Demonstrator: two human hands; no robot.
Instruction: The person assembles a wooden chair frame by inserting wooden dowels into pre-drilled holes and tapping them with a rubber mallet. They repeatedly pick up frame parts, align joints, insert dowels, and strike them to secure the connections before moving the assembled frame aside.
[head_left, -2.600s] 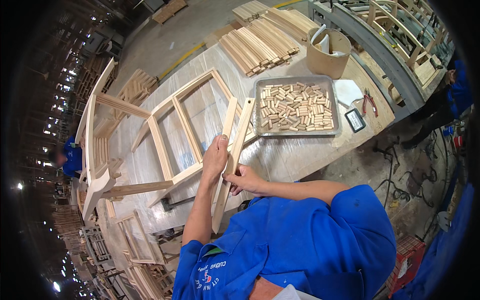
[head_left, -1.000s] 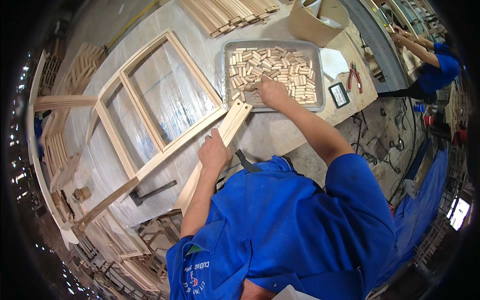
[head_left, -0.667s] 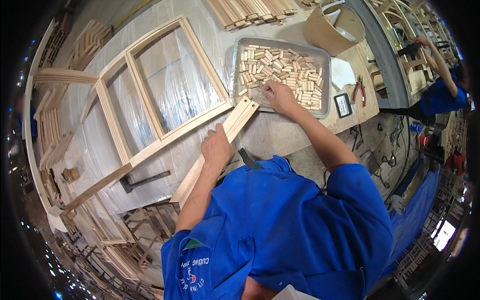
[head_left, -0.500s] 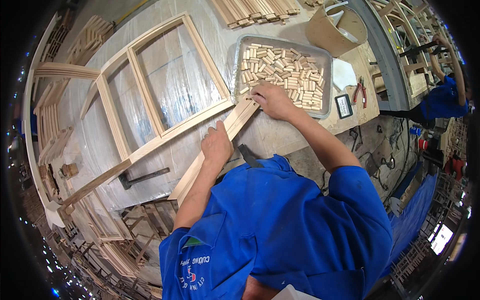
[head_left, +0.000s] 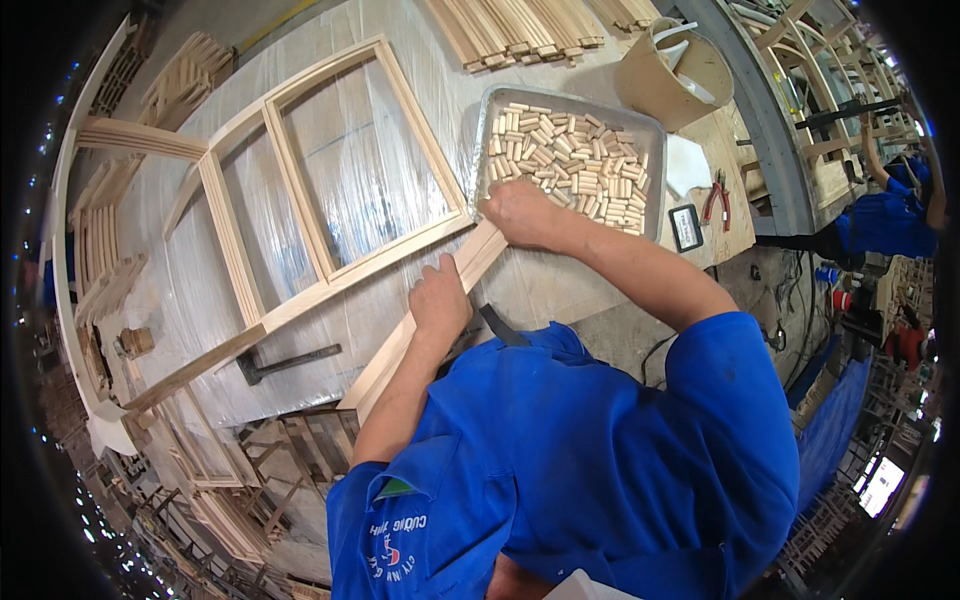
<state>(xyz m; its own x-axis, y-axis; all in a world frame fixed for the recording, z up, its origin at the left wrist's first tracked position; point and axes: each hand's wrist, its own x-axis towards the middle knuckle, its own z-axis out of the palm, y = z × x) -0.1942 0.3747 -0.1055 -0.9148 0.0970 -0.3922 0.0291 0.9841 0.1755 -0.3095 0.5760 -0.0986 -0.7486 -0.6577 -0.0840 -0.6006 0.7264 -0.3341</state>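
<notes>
table (head_left: pixel 560 280) spans centre and top; open wooden frame (head_left: pixel 297 190) on it, left of centre; hammer (head_left: pixel 295 362) just below frame's lower rail; tray (head_left: pixel 660 180) right of frame, dowels (head_left: pixel 575 160) in it; strip stack (head_left: pixel 510 35) at top centre, behind tray; bucket (head_left: pixel 645 85) upper right, behind tray corner; pad (head_left: pixel 688 165), card (head_left: pixel 686 228), pliers (head_left: pixel 716 200) right of tray, pliers outermost; wood pieces (head_left: pixel 475 257) diagonal, lower left of centre up to tray corner; left hand (head_left: pixel 440 298) across their middle; right hand (head_left: pixel 522 215) at upper end; co-worker (head_left: pixel 890 215) far right, beyond table

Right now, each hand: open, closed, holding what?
Left hand: closed on the wooden strips.
Right hand: curled at their upper end; grip cannot be told.
</notes>
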